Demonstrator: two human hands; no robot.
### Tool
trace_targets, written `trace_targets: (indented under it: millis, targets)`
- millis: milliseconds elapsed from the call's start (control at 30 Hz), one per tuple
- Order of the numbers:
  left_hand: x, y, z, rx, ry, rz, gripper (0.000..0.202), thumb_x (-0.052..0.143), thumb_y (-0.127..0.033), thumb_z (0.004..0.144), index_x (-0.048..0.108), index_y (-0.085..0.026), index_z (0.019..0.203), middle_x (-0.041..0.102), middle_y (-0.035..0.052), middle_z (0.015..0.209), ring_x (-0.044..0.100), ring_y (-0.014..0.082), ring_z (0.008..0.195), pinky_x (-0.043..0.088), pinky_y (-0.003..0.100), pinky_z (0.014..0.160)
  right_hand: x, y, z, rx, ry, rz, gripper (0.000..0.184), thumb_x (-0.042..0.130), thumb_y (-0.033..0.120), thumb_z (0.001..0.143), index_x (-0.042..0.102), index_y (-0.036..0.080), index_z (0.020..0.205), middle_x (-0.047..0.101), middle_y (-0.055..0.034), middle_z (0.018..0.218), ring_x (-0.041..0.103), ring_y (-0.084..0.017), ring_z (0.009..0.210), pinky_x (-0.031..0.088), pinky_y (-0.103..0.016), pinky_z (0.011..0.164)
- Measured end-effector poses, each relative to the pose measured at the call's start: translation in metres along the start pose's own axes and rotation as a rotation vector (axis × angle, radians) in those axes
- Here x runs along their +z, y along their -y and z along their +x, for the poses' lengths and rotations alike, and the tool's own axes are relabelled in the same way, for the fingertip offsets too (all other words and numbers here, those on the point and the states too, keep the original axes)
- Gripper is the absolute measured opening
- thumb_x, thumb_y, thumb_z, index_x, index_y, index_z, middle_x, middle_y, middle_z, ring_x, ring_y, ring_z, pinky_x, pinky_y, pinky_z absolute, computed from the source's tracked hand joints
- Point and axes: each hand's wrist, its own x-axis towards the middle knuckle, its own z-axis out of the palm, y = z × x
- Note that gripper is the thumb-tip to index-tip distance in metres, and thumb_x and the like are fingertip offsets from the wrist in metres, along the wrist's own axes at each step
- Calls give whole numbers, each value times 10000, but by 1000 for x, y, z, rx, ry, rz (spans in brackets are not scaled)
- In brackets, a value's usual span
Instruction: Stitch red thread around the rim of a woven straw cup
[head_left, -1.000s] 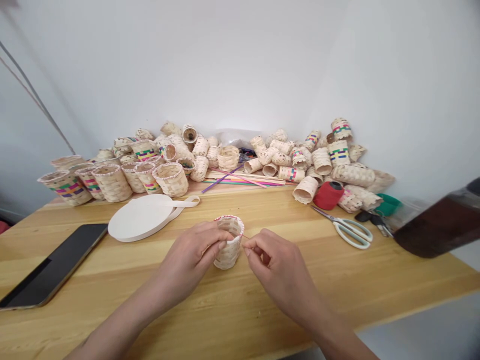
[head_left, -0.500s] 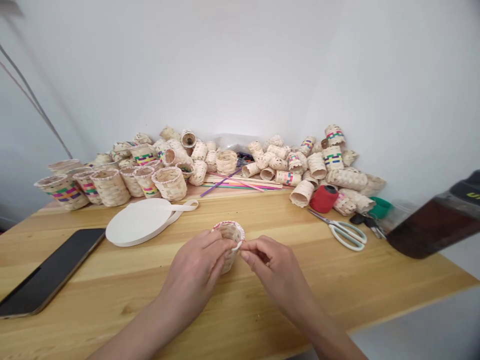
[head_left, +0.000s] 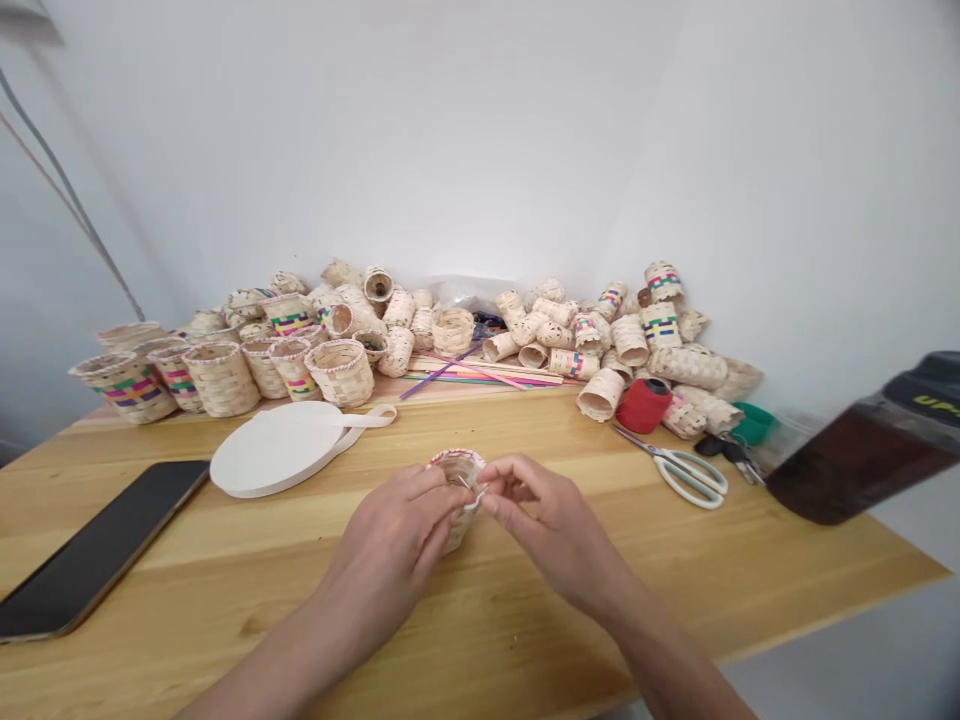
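Bare L hand (head_left: 391, 530), bare R hand (head_left: 547, 525), bare forearms (head_left: 292, 645) (wrists (head_left: 606, 592) incl.)

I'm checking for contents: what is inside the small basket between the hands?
The basket shows woven inner wall below its red-and-white rim. The left hand covers part of it; the bottom is hidden, so anything there is unknown.

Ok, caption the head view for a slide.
Left hand holds a small basket, right hand at its rim, scissors nearby.
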Motion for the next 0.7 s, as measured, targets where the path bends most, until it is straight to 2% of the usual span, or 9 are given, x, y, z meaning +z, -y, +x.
trace_targets:
  millis: [100, 200, 267, 367, 433, 500, 567, 600, 700]
  targets:
    - [0, -1, 1, 32, 24, -38, 255, 398, -137, 921, 620, -225, 1014, 656, 52, 1015, 583, 199, 927, 448, 302, 766, -13, -1, 10, -135, 21, -181, 207, 477, 242, 932, 671, 198, 877, 619, -75, 1068, 515, -215, 1105, 395, -373, 928]
    - [1, -1, 1, 30, 36, -37, 251, 394, -134, 923, 623, -214, 987, 660, 48, 971, 583, 200, 903, 446, 304, 751, -13, -3, 18, -159, 157, -177, 267, 468, 242, 937, 672, 183, 774, 576, -94, 1161, 446, -228, 1205, 367, -387, 977]
    - [1, -1, 0, 35, 28, -19, 242, 393, -153, 928, 628, -198, 959, 662, 52, 926, 583, 204, 856, 443, 307, 720, -9, -4, 20, -112, 217, -90, 212, 517, 227, 903, 650, 179, 745, 563, -81, 1151, 496, -215, 1135, 400, -364, 948]
    - [0, -3, 1, 67, 16, -13, 255, 379, -169, 938, 633, -184, 955, 667, 58, 931, 580, 204, 832, 437, 308, 709, -1, -7, 24, -73, 216, 8, 215, 525, 212, 875, 598, 177, 676, 553, -59, 1030, 544, -192, 997, 434, -341, 885]
    - [-1, -4, 2, 83, 41, -27, 264, 374, -166, 941, 637, -185, 951, 669, 52, 925, 575, 201, 830, 431, 302, 707, 1, -9, 31, -95, 127, 15, 207, 523, 209, 856, 564, 177, 656, 534, -59, 987, 539, -194, 961, 428, -349, 873]
    - [-1, -6, 2, 95, 88, -48, 268, 374, -157, 940, 638, -197, 965, 668, 42, 931, 569, 197, 831, 426, 297, 706, 1, -7, 40, -124, -52, 47, 194, 507, 220, 852, 526, 183, 662, 534, -58, 946, 532, -196, 942, 423, -356, 866]
    - [-1, -7, 3, 94, 108, -58, 268, 377, -155, 939, 634, -206, 996, 665, 41, 961, 569, 195, 839, 425, 296, 714, -1, 0, 49, -124, -207, 184, 195, 461, 262, 888, 494, 196, 708, 555, -37, 860, 551, -177, 864, 454, -333, 802]
    - [-2, -6, 2, 88, 103, -59, 268, 379, -158, 939, 632, -208, 1012, 663, 43, 982, 572, 196, 854, 426, 297, 726, -4, 6, 51, -106, -221, 271, 204, 431, 293, 915, 475, 205, 736, 564, -14, 783, 565, -161, 782, 474, -310, 736]
    - [-3, -2, 2, 48, 69, -62, 274, 376, -164, 941, 636, -210, 1012, 663, 48, 979, 581, 195, 870, 431, 291, 728, -15, 35, 44, -69, -52, 374, 239, 379, 362, 964, 426, 226, 773, 500, 68, 540, 505, -113, 489, 449, -238, 527]
